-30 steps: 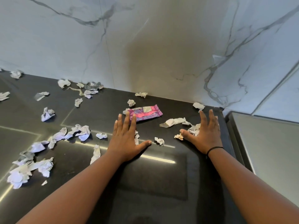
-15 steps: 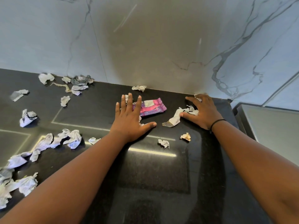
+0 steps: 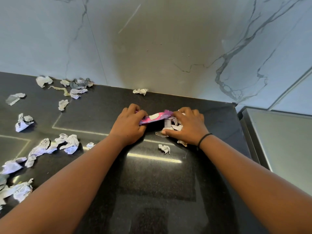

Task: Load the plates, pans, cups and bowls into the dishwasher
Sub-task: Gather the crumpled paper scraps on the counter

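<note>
Judging by the dark counter point(image 3: 168, 179), the loading has not begun: no plates, pans, cups, bowls or dishwasher show anywhere in frame, so all of it seems left. At centre, the left hand point(image 3: 130, 124) is closed on one end of a pink wrapper point(image 3: 156, 117), and the right hand point(image 3: 187, 126) is curled over its other end and some paper scraps point(image 3: 175, 127). A second ago both hands lay flat and open beside the wrapper; they have since moved in and gathered it. More scraps point(image 3: 67, 143) litter the left side.

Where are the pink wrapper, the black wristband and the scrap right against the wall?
pink wrapper point(image 3: 154, 117), head view, its middle between the hands.
black wristband point(image 3: 203, 139), head view, band across the right wrist.
paper scrap point(image 3: 140, 91), head view, its crumpled middle.
</note>
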